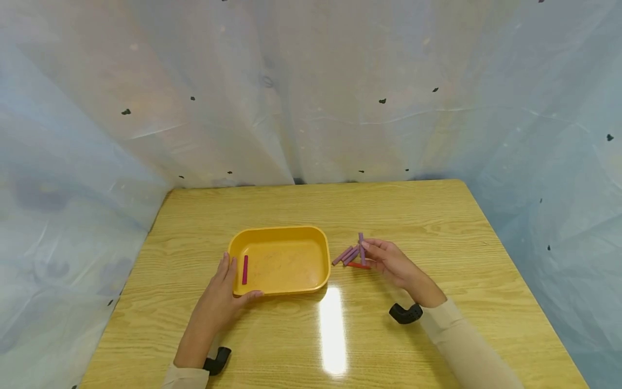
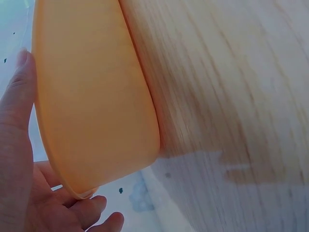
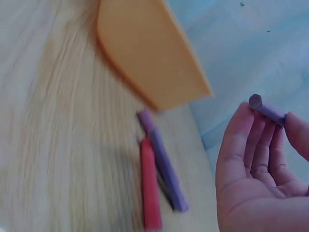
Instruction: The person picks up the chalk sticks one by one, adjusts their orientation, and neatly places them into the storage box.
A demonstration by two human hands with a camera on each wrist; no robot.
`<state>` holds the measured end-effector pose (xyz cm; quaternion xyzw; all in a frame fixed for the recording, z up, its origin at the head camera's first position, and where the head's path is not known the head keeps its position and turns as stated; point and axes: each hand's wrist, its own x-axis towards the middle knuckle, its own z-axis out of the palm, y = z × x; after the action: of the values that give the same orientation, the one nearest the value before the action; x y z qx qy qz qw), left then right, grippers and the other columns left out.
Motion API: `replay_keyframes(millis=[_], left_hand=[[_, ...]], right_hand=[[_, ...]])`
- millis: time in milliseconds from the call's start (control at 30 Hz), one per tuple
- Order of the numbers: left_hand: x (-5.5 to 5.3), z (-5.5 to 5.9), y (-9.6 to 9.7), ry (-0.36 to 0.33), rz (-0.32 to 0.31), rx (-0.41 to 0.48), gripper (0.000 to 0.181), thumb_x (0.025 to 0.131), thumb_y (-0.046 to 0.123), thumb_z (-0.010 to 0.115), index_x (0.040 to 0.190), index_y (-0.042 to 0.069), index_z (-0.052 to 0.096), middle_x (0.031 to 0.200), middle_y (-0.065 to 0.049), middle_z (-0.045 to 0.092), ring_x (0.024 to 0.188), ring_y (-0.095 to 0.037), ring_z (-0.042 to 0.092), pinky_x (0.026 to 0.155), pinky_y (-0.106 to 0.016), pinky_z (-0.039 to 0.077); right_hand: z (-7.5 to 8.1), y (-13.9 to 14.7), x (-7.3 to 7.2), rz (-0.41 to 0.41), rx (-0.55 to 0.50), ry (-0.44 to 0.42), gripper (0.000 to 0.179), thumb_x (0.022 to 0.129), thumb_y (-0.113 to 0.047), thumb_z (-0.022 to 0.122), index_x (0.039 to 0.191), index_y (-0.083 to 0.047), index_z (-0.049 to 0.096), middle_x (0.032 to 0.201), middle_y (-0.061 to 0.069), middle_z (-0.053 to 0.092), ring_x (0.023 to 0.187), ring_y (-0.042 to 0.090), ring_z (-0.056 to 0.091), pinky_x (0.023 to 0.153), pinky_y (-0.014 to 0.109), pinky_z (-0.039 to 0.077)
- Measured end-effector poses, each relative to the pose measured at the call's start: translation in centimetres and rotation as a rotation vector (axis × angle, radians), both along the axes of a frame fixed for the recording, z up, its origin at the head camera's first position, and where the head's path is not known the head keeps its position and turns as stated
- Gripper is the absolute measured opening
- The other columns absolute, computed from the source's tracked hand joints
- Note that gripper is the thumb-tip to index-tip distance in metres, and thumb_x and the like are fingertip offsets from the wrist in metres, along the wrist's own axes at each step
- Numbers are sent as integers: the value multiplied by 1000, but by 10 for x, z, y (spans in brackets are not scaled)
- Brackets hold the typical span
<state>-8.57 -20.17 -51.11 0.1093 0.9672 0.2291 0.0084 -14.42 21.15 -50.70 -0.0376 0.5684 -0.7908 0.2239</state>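
A yellow plastic tray [image 1: 279,262] lies on the table with one magenta crayon [image 1: 245,270] inside, near its left end. My left hand [image 1: 221,292] grips the tray's near left corner, thumb along the front rim and fingers at the left side. To the right of the tray, my right hand [image 1: 391,262] pinches a purple crayon [image 3: 270,112] between thumb and fingertips, raised above the table. Beneath it lie several purple crayons [image 1: 343,255] and a red crayon [image 3: 150,188], loosely heaped together. The held crayon's end looks six-sided in the right wrist view.
The light wooden table [image 1: 389,210] carries a bright glare strip in front of the tray. Translucent plastic sheeting [image 1: 316,97] with dark specks hangs behind and on both sides. A black fitting sits at each wrist.
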Motion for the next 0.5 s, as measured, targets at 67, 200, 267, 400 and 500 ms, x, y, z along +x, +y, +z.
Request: replay_keyframes(millis=[67, 200, 267, 400, 500], left_hand=[[0, 0, -1, 8, 5, -7, 111, 74, 70, 56, 148, 0, 13, 153, -19, 2, 137, -38, 14, 104, -55, 26], [1, 0, -3, 7, 16, -17, 112, 74, 72, 55, 148, 1, 11, 154, -17, -1, 137, -38, 14, 104, -55, 26], [2, -1, -3, 1, 17, -13, 112, 74, 72, 54, 149, 1, 10, 154, -15, -3, 137, -38, 14, 104, -55, 26], [4, -1, -3, -13, 14, -4, 112, 74, 71, 55, 148, 1, 8, 154, -12, -6, 138, -38, 12, 104, -55, 25], [4, -1, -3, -11, 13, 0, 112, 75, 70, 55, 149, 1, 8, 154, -11, -8, 138, -37, 11, 105, -55, 24]], right_hand=[[3, -5, 1, 23, -52, -2, 24, 100, -13, 42, 111, -2, 61, 102, 7, 66, 91, 14, 63, 81, 28, 52], [8, -14, 1, 67, -93, 13, 24, 100, -13, 42, 108, -4, 62, 101, 8, 67, 93, 18, 64, 89, 36, 48], [9, -18, 1, 87, -88, 30, 24, 101, -13, 41, 110, -3, 61, 102, 11, 67, 95, 21, 64, 92, 41, 45], [12, -26, 4, 137, -85, 61, 26, 101, -13, 39, 111, 2, 58, 106, 18, 65, 100, 28, 62, 93, 43, 44], [15, -31, 7, 152, -108, 39, 26, 101, -13, 41, 112, 2, 58, 106, 19, 65, 98, 26, 62, 87, 36, 49]])
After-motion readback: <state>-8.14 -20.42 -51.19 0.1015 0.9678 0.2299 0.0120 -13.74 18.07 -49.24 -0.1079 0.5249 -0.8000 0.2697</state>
